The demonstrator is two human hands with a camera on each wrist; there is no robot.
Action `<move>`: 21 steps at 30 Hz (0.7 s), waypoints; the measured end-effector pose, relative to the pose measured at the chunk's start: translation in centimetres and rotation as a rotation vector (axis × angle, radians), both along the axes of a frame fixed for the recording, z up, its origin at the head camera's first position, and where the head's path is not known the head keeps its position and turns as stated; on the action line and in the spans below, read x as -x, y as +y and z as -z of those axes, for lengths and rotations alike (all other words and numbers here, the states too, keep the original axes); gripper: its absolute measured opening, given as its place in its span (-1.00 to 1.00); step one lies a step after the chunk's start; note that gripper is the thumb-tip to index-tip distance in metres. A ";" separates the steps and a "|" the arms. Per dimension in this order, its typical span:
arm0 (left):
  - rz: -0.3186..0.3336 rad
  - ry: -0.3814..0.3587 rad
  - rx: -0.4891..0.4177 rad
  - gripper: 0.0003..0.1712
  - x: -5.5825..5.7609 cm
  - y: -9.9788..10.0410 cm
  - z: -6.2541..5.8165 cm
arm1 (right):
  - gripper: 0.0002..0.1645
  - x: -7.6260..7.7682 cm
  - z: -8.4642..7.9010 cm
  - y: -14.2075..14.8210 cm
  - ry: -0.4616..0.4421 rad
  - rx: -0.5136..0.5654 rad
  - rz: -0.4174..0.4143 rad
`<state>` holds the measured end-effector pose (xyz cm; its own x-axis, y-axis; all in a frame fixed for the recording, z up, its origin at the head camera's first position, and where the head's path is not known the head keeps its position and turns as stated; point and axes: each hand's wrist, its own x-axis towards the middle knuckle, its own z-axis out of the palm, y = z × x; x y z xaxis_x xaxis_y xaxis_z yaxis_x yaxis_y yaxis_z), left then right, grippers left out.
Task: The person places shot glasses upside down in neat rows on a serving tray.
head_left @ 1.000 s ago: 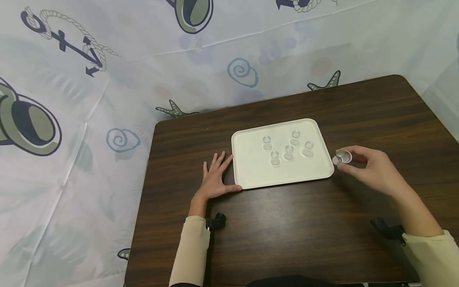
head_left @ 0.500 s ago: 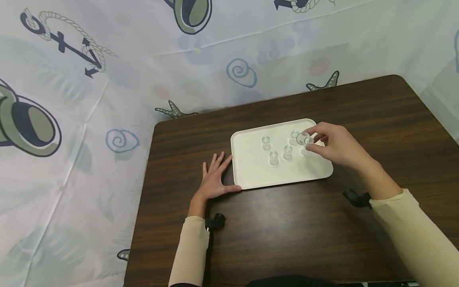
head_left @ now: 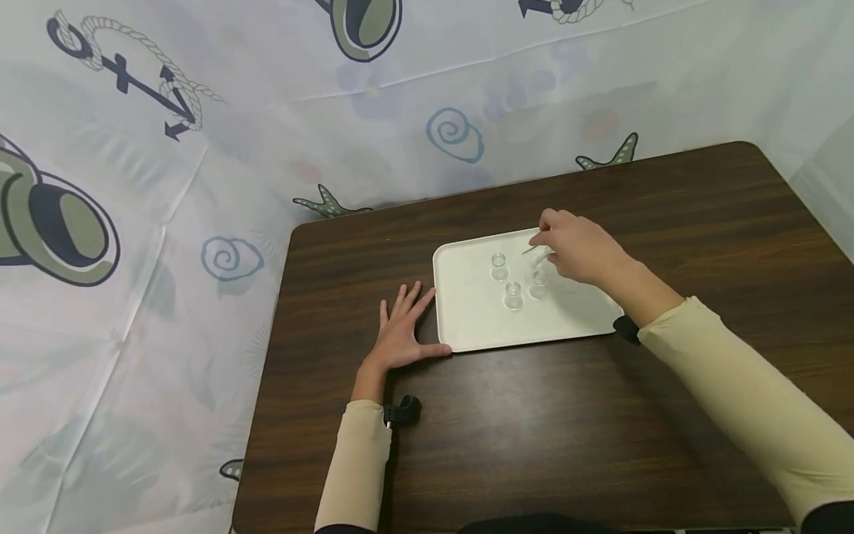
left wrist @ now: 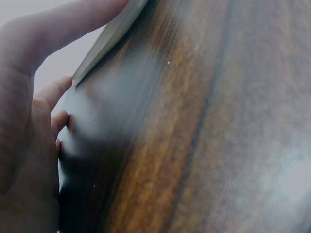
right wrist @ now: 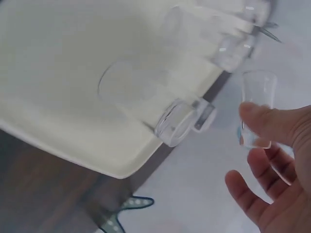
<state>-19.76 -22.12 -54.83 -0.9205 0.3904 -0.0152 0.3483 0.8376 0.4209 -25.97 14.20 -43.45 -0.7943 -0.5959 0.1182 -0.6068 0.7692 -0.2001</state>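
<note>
My right hand (head_left: 579, 245) is over the back right part of a white tray (head_left: 480, 330). Its thumb and fingers pinch a small clear shot glass (right wrist: 259, 114), which stands nearly upright in the right wrist view. Several similar clear glasses stand on the tray, among them a front glass (head_left: 513, 297) and a back left glass (head_left: 498, 267); my right hand hides others. In the right wrist view one clear glass (right wrist: 172, 121) is near the tray corner. My left hand (head_left: 399, 337) lies spread on the table, its thumb and a fingertip touching the tray's left edge.
The dark wood table (head_left: 507, 430) extends around the tray on all sides. Behind and to the left hangs a pale curtain (head_left: 373, 148) with sea motifs. A black wrist camera (head_left: 403, 410) sits on the left wrist.
My right hand has carried the glass leftward and back, from beside the tray's right edge to above its back part. My left hand has stayed in place.
</note>
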 end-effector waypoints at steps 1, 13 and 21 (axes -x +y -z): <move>-0.001 0.003 0.002 0.29 0.0 0.0 0.0 | -0.63 0.3 0.2 -0.3 0.040 -0.038 -0.025; -0.009 -0.001 0.004 0.29 0.2 -0.1 -0.1 | -0.64 2.7 0.6 -3.2 0.080 -0.263 -0.129; -0.014 -0.002 0.009 0.30 0.1 -0.1 -0.1 | -0.63 3.2 1.5 -3.6 0.043 -0.317 -0.148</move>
<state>-19.85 -22.19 -54.71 -0.9260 0.3769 -0.0204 0.3354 0.8464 0.4136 -29.19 10.56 -44.90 -0.6947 -0.7169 -0.0596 -0.7193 0.6918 0.0633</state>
